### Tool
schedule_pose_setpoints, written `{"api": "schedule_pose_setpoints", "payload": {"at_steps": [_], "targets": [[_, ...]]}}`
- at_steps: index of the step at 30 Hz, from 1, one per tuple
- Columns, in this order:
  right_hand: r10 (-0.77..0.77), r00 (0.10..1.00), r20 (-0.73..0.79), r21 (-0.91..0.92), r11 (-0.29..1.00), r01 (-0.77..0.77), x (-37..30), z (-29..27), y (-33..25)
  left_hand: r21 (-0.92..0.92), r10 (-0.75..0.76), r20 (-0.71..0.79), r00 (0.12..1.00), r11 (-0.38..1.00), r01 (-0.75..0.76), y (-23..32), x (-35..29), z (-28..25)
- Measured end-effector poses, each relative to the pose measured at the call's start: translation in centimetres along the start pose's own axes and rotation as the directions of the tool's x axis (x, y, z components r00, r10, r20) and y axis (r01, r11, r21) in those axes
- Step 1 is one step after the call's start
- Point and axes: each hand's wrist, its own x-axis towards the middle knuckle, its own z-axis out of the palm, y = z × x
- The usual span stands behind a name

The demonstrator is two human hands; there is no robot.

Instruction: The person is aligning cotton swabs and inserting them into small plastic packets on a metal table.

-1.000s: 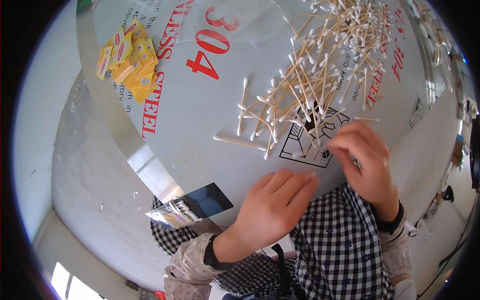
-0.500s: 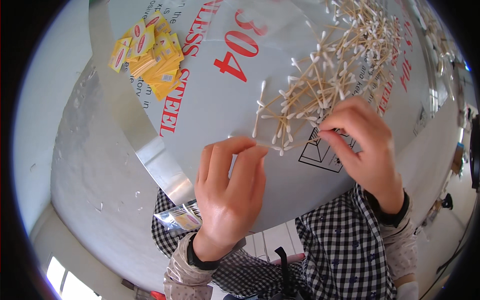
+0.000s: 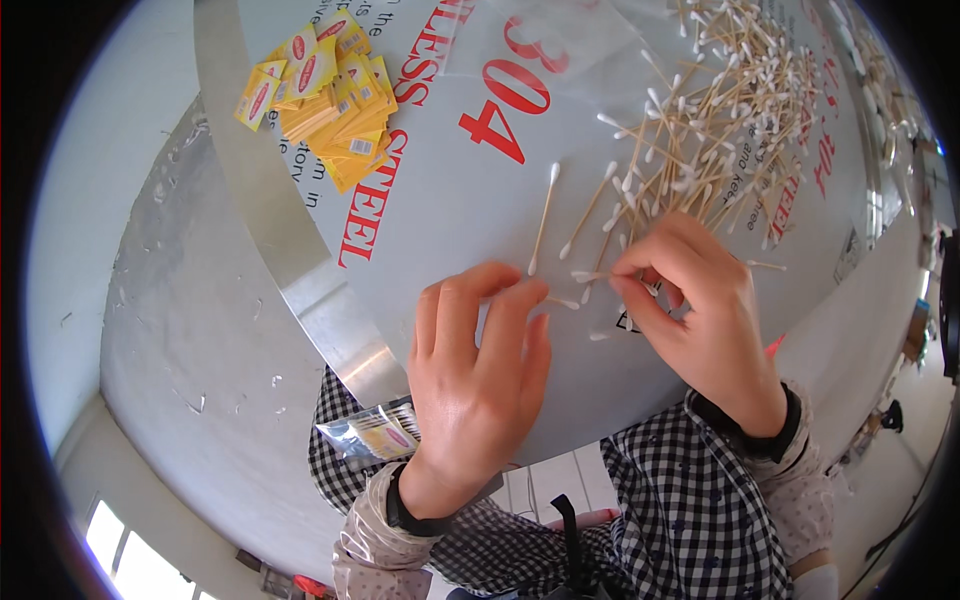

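- Held swab (image 3: 592, 276): white-tipped, wooden stick; pinched in your right hand (image 3: 700, 305) between thumb and forefinger, tip toward 9 o'clock, just above the table. Whether there is more than one, you cannot tell from here.
- Your right hand: other fingers curled, back of the hand upward, near the heap's lower end.
- Near swab (image 3: 566, 302): white tip showing at 3 o'clock of your left hand's fingertips; the rest hidden.
- Your left hand (image 3: 475, 370): fingers bent, thumb near forefinger; whether it grips the near swab or merely covers it, you cannot tell.
- Single swabs, two: one upright swab (image 3: 543, 222) at 1 o'clock of your left hand, one slanted swab (image 3: 588, 212) beside it, toward the heap.
- Heap (image 3: 735, 110): many swabs, crossed and overlapping, between 12 and 1 o'clock of your right hand.
- Outlying swab (image 3: 767, 265): at 2 o'clock of your right hand.
- Packets (image 3: 345, 115): yellow, flat, in a loose pile at 11 o'clock of your left hand.
- Pouch (image 3: 360, 437): clear, swabs and yellow inside; at 8 o'clock of your left hand, partly behind it.
- Table (image 3: 440, 210): grey, red and black print, metal edge (image 3: 345, 345) along its 9 o'clock side.
- Apron (image 3: 700, 490): black-and-white check, at 6 o'clock.
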Motion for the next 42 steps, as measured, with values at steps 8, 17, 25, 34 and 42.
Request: {"api": "schedule_pose_setpoints", "payload": {"at_steps": [8,17,25,34,42], "targets": [[0.301,0.934,-0.194,0.506,0.846,-0.168,-2.0,-2.8,1.5,0.005,-0.051,-0.103,0.993,0.999,0.052,-0.2,0.2,0.4],[-0.064,0.702,0.709,0.338,0.905,-0.260,-5.0,-3.4,-0.2,-0.003,0.053,0.016,0.998,0.999,-0.053,0.4,-0.3,1.3],[0.280,0.918,0.282,0.464,0.797,-0.385,-6.5,-6.8,1.4,0.051,0.125,0.065,0.990,0.990,-0.128,2.1,-1.8,2.1],[0.708,0.694,-0.128,-0.373,0.614,-0.695,-21.1,-14.1,11.5,0.004,0.162,0.140,0.977,0.986,-0.164,3.0,-2.7,2.4],[0.217,0.947,-0.237,-0.209,0.940,-0.268,-8.0,-9.6,8.5,0.066,0.155,0.054,0.987,0.985,-0.158,4.1,-0.7,3.4]]}}
